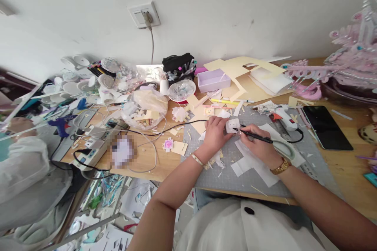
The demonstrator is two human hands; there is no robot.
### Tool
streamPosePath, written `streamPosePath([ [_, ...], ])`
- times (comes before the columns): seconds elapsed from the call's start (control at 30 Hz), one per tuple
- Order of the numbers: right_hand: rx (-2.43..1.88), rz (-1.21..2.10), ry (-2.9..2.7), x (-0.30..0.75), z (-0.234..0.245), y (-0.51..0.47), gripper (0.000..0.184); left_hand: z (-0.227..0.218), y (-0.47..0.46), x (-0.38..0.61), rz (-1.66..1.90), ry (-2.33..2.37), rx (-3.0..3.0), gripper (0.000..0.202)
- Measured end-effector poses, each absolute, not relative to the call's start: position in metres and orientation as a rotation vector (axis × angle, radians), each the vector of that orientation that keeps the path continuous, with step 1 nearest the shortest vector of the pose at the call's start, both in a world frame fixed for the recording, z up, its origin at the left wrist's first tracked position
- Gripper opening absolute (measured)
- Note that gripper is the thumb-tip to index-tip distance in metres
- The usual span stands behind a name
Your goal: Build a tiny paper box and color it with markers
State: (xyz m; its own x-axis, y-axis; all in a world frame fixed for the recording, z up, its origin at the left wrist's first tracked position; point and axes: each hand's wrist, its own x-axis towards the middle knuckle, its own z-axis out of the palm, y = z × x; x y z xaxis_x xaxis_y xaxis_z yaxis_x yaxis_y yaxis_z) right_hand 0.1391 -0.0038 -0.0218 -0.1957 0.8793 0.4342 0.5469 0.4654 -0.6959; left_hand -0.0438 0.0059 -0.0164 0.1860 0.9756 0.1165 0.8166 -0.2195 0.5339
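- White piece (233, 124): partly behind left hand (217, 130).
- Black pen-like tool (258, 137): tip too small from here, contact unclear.
- Pale thing (123, 152): pixelated, can't identify.
- Co-worker (25, 168): cut off, left edge.
- Pink model (357, 53): cut off, right edge.
- Plastic bag (153, 100): contents unclear.

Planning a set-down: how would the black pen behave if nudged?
The black pen would probably roll, since it looks slim and round. It seems stiff, lying straight in the right hand. Paper scraps on the grey mat might stop it.
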Motion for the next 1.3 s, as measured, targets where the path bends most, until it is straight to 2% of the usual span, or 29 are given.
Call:
streamPosePath([
  [1.3, -1.224, 0.532, -1.888, 0.1367, -0.0228, -0.0041, 0.003, -0.0172, 0.0050, -0.0441, 0.619, 1.701, 2.129, 0.052],
])
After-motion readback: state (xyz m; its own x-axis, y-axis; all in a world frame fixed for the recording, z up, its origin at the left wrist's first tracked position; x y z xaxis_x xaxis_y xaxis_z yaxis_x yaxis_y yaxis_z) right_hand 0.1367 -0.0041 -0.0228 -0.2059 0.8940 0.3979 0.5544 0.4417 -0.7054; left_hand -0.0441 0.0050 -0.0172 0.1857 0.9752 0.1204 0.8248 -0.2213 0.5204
